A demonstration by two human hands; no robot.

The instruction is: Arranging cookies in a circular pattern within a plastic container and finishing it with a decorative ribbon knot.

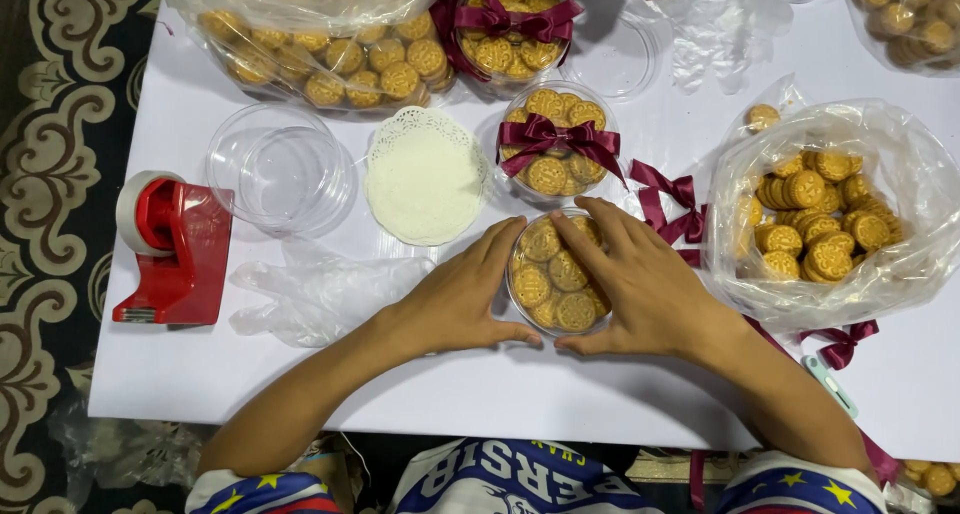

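Packing of cookies into round clear tubs, partway through, judging by how things lie. Two tubs already finished: one ribboned tub (556, 152) just above the hands, closed and tied with a dark red bow, and a second ribboned tub (512, 29) further up, same bow. The tub in hand (558, 273) sits on the white surface (480, 384) near the front edge, filled with a full layer of cookies; whether its lid is on I cannot tell, and it bears no bow yet. Left to do, by my reading: tying this one, and more filling, since a large open bag of cookies (825, 214) lies to the right and another bag (320, 49) at top left, both well stocked. Spare bows (670, 206) lie just right of the tub; an empty clear tub with lid (282, 169) and a white paper doily (425, 177) wait to the left. A tape dispenser (172, 249), red, stands at far left, with a clear plastic glove (325, 289) beside it. Left hand (458, 299) cups the tub's left side, fingers (500, 242) spread loosely and curved against the rim, thumb under the near edge. Right hand (645, 289) mirrors it, fingers laid over the upper right rim, thumb meeting the other below. Both hands touch the tub, lightly cradling rather than gripping hard.
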